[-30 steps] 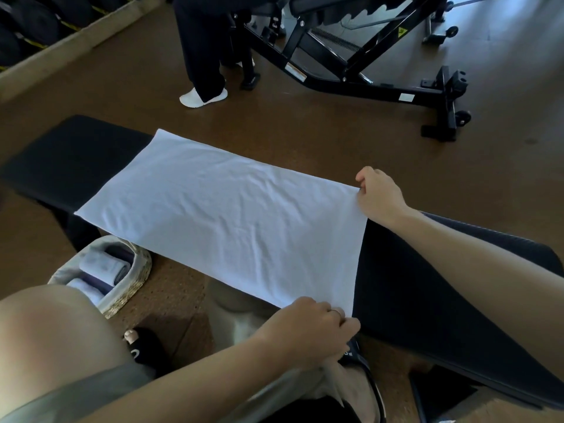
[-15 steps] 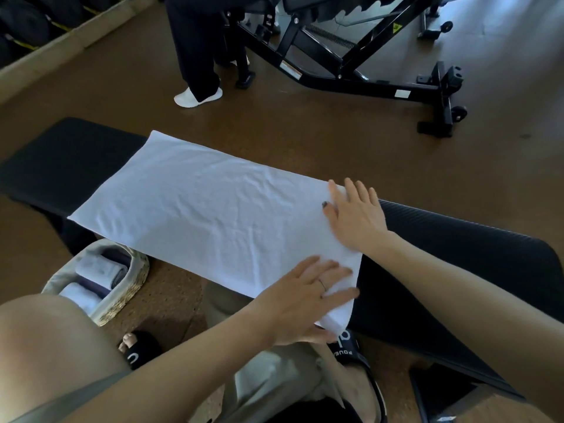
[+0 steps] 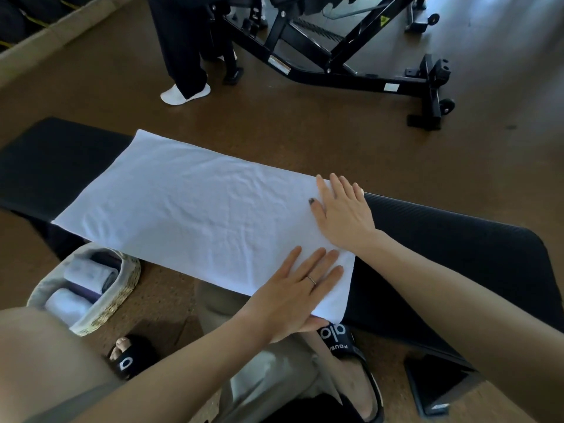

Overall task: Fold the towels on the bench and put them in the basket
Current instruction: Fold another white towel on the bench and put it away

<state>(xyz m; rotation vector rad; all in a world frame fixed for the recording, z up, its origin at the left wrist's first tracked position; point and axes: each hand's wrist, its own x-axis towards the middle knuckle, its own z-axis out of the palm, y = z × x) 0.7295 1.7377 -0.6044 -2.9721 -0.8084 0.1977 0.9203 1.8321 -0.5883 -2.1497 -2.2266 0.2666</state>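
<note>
A white towel (image 3: 195, 215) lies spread flat across the black padded bench (image 3: 451, 254). My right hand (image 3: 341, 212) rests flat on the towel's far right corner, fingers straight. My left hand (image 3: 299, 291) presses flat on the near right corner, where the towel hangs a little over the bench's front edge. A woven basket (image 3: 122, 297) with a grey liner stands on the floor at the lower left, under the bench's front edge. It holds two rolled towels (image 3: 88, 273).
Another person's legs and white shoe (image 3: 183, 93) stand on the brown floor beyond the bench. A black adjustable gym bench frame (image 3: 351, 68) fills the back right. My own knees and black slides (image 3: 338, 340) are below the bench.
One second ago both hands pinched the towel's right corners. They let go and now lie flat on it, having slid slightly leftward over the cloth.
</note>
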